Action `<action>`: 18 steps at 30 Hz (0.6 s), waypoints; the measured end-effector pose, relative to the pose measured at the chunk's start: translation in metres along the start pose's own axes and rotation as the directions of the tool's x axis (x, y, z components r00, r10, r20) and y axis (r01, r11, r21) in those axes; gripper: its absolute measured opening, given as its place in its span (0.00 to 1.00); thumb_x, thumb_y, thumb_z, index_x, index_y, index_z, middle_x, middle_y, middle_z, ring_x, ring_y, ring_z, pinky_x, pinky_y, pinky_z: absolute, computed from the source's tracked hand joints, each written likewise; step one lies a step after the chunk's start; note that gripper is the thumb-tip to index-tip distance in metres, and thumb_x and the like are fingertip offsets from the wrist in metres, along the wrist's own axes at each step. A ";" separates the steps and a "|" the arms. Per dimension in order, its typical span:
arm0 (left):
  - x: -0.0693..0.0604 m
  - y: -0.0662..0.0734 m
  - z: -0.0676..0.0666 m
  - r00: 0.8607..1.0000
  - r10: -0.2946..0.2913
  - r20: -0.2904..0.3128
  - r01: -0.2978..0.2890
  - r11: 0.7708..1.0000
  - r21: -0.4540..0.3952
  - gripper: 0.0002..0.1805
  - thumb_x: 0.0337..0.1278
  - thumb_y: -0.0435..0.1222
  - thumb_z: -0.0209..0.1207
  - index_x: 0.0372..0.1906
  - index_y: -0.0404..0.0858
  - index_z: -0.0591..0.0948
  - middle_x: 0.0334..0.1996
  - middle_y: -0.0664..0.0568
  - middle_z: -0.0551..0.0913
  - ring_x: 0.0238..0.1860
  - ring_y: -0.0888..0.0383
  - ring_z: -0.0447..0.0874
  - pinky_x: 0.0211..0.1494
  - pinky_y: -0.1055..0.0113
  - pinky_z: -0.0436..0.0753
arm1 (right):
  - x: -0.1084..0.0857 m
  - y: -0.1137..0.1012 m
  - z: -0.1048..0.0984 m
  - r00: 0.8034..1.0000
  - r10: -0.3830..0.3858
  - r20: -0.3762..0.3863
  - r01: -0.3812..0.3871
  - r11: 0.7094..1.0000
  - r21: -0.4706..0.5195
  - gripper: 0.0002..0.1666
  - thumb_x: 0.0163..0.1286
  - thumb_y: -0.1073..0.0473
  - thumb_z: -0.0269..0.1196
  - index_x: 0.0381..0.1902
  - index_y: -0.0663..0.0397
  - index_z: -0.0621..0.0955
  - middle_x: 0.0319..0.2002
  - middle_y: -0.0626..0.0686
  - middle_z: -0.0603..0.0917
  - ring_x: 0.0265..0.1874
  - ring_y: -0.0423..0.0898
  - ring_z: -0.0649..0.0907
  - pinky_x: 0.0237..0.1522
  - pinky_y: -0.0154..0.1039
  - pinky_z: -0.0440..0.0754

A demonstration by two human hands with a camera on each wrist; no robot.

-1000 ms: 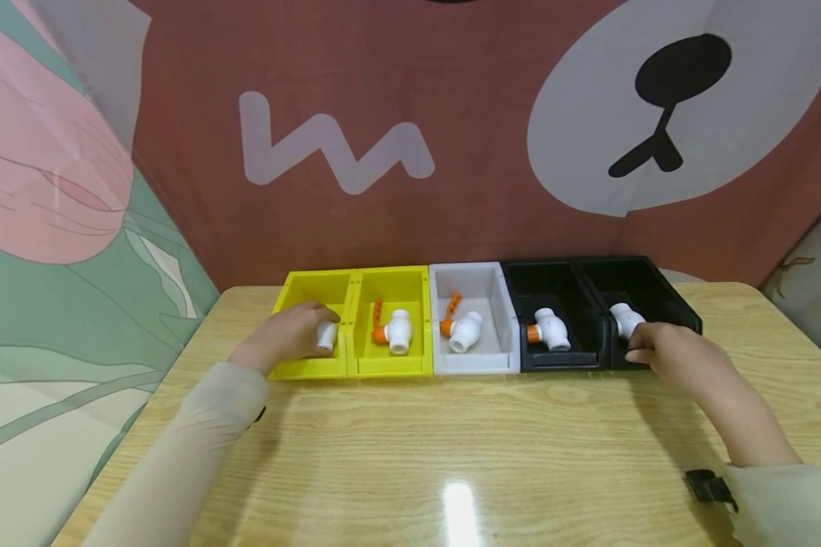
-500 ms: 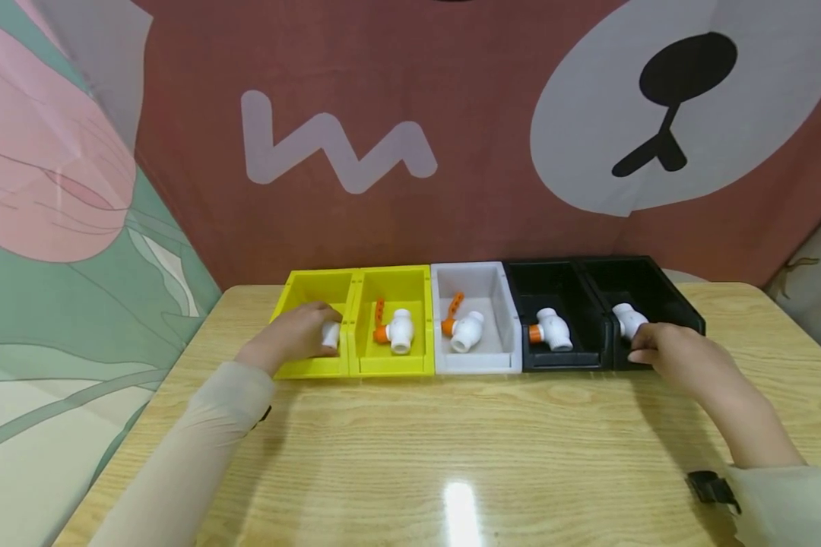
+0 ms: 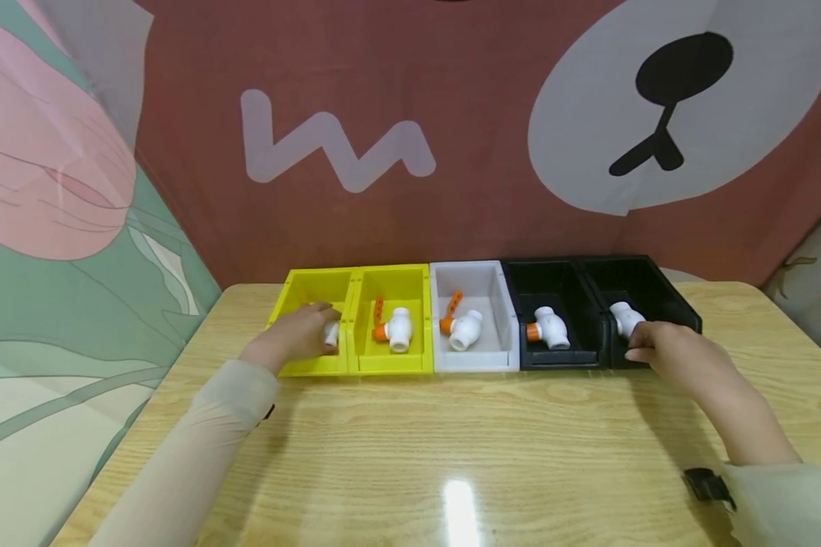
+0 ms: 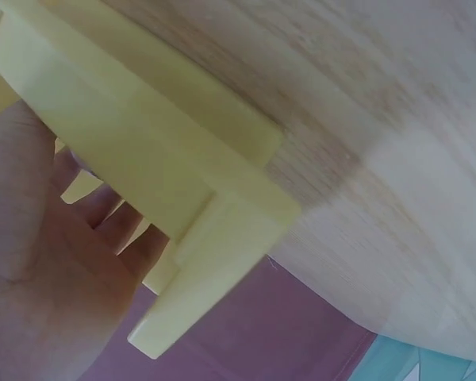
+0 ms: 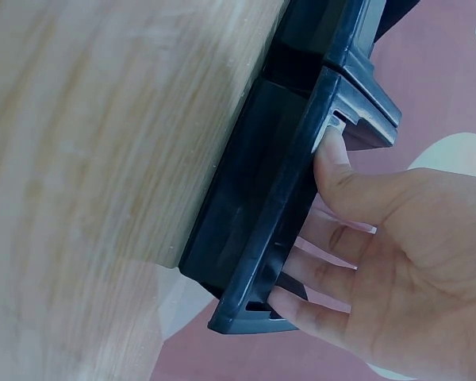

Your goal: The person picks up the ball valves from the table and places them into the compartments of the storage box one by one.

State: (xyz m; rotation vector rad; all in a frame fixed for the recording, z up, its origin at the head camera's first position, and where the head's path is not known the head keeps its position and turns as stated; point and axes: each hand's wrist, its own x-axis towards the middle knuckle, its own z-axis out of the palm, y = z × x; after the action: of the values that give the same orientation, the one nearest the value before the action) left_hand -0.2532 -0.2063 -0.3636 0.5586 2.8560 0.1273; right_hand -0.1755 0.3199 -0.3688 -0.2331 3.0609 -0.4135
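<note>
In the head view my left hand reaches into the leftmost yellow bin, its fingers curled over a white plastic ball valve. Most of that valve is hidden behind the fingers; in the left wrist view the bin's front wall covers the fingertips. Far to the right, my right hand dips into the rightmost black bin and grips another white ball valve by its near side. The black bin's wall hides that valve in the right wrist view.
Between the hands stand a second yellow bin, a white bin and another black bin. Each holds one white ball valve with an orange part. The bins form a joined row on the wooden table, before a printed cloth.
Both hands stay at their valves in the outer bins. The view shifts very slightly; the left forearm has moved a little to the right.
</note>
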 end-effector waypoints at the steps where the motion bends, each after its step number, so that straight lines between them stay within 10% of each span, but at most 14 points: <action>1: 0.000 0.000 -0.001 1.000 -0.008 0.008 0.008 1.000 -0.004 0.35 0.61 0.43 0.67 0.69 0.32 0.70 0.70 0.34 0.64 0.69 0.35 0.63 0.70 0.43 0.64 | 0.001 0.000 0.000 1.000 -0.001 0.000 0.001 1.000 -0.002 0.05 0.69 0.59 0.65 0.33 0.54 0.81 0.29 0.50 0.81 0.28 0.50 0.77 0.27 0.53 0.76; 10: -0.003 -0.002 -0.004 1.000 0.004 -0.019 -0.007 0.993 -0.122 0.29 0.65 0.39 0.62 0.67 0.32 0.72 0.71 0.36 0.64 0.69 0.36 0.63 0.69 0.42 0.64 | 0.004 -0.002 0.001 1.000 -0.002 0.002 0.002 1.000 -0.012 0.05 0.69 0.60 0.65 0.33 0.55 0.81 0.30 0.51 0.82 0.29 0.51 0.78 0.27 0.55 0.76; 18: -0.008 0.000 -0.005 0.979 -0.114 -0.170 0.058 0.951 -0.303 0.21 0.75 0.42 0.53 0.66 0.40 0.75 0.63 0.42 0.75 0.57 0.44 0.78 0.59 0.45 0.76 | 0.004 -0.003 -0.001 1.000 -0.002 0.022 0.002 1.000 -0.024 0.05 0.69 0.60 0.65 0.34 0.55 0.81 0.31 0.52 0.82 0.29 0.51 0.78 0.27 0.54 0.76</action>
State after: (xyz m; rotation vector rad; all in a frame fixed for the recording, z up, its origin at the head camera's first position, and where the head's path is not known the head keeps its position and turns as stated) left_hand -0.2469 -0.2098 -0.3569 0.3753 2.9513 0.6135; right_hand -0.1792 0.3167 -0.3669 -0.2400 3.0457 -0.3715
